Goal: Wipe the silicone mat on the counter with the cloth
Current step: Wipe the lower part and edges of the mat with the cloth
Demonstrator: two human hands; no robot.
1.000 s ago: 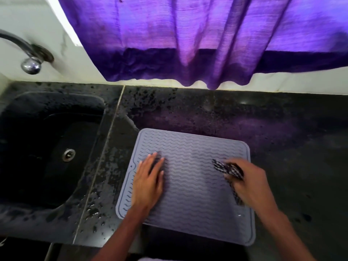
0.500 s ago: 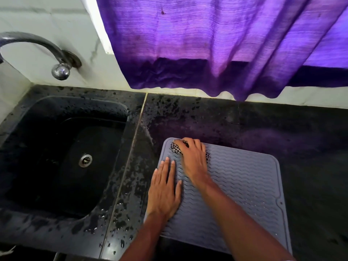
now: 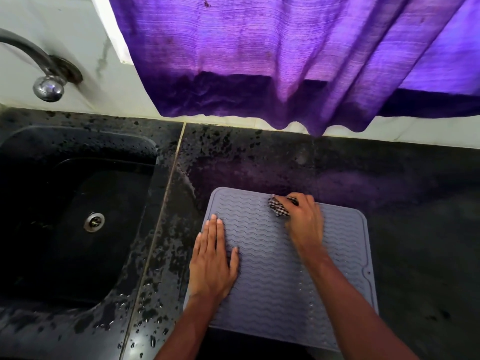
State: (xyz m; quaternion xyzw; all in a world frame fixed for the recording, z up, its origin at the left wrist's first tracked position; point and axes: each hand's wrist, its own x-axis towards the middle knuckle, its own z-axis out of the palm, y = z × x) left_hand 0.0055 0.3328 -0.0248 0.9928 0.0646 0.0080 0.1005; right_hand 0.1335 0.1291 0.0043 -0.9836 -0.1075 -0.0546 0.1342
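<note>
On the dark stone desk (image 3: pixel 363 178), to the right of the black sink (image 3: pixel 78 203), lies the grey silicone mat (image 3: pixel 272 281), flat, its wavy ridges facing up and a small hanging hole at its right edge. At the mat's left side the left hand (image 3: pixel 211 258) rests palm down, released and flat, fingers together and pointing away from the person, the outer fingers lying along the mat's left edge. Near the mat's far edge, about midway across, the right hand (image 3: pixel 302 218) is clenched around the cloth (image 3: pixel 279 207), a bunched black-and-white checked rag pressed against the ridged surface; part of the cloth sticks out to the left of the knuckles. Both forearms come up from the bottom of the view, the right one crossing the middle of the mat. Water droplets speckle the desk between the mat and the sink and along the sink's near rim. A metal drain (image 3: pixel 94 222) sits in the sink's bottom, and a chrome tap (image 3: pixel 46 81) comes off the white wall above it. A purple curtain (image 3: pixel 285 61) hangs over the wall behind the desk, its hem ending just above the desk's back edge
</note>
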